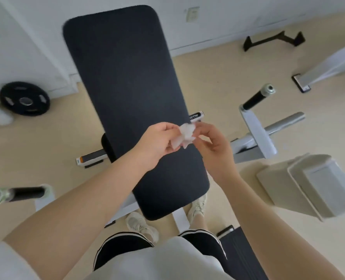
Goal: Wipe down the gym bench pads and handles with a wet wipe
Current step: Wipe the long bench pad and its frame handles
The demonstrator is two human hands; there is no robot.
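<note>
Your white shirt and black shorts [125, 247] fill the bottom edge, with pale sneakers [141, 224] planted at the foot of the bench. Above the long black bench pad [125, 77], your left hand [157, 144] and right hand [210, 144] meet, both pinching a crumpled wet wipe [184, 135] held clear of the pad, it seems. Black-gripped handles [255, 100] flank the bench, a weight plate [24, 99] lying farther left.
</note>
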